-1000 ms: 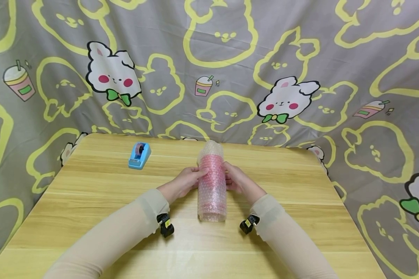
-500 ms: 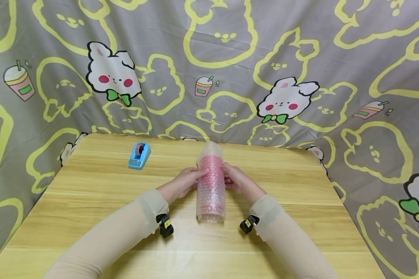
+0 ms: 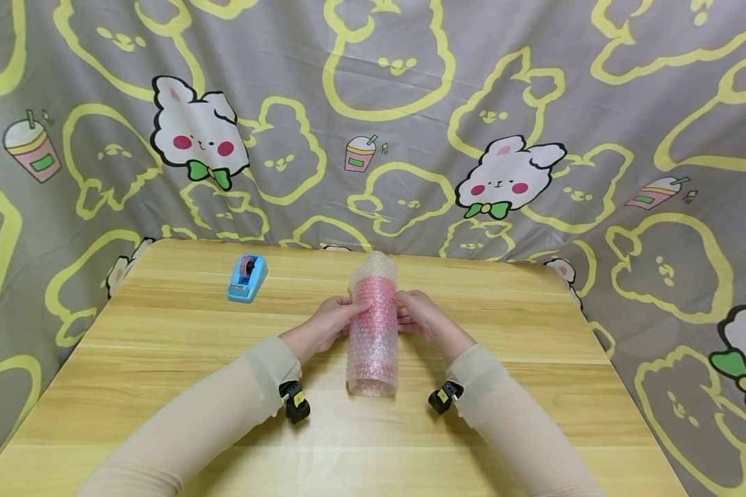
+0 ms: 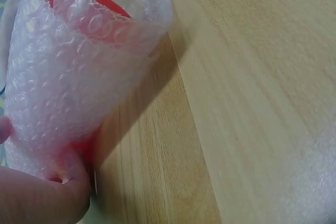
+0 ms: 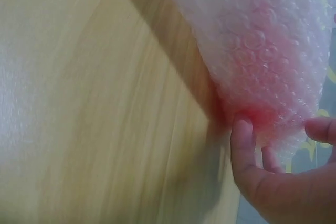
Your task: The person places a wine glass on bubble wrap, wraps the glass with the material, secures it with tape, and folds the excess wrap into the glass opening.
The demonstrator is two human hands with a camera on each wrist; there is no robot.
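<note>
Clear, blistered bubble wrap (image 3: 373, 359) tubes around a smooth red, curved-edged object (image 4: 105, 0); the left hand (image 3: 328, 323) and right hand (image 3: 434, 323) grip its opposite sides above a wood-grained tabletop (image 3: 180, 352).

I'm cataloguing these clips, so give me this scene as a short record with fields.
Main item: bubble-wrapped bundle, red showing through, between both hands
Left hand: left hand grips the bundle's left side
Right hand: right hand touches the bundle's right side
Other item: blue tape dispenser, left of the bundle
Surface: wood-grain table
Backdrop: grey patterned cloth
</note>
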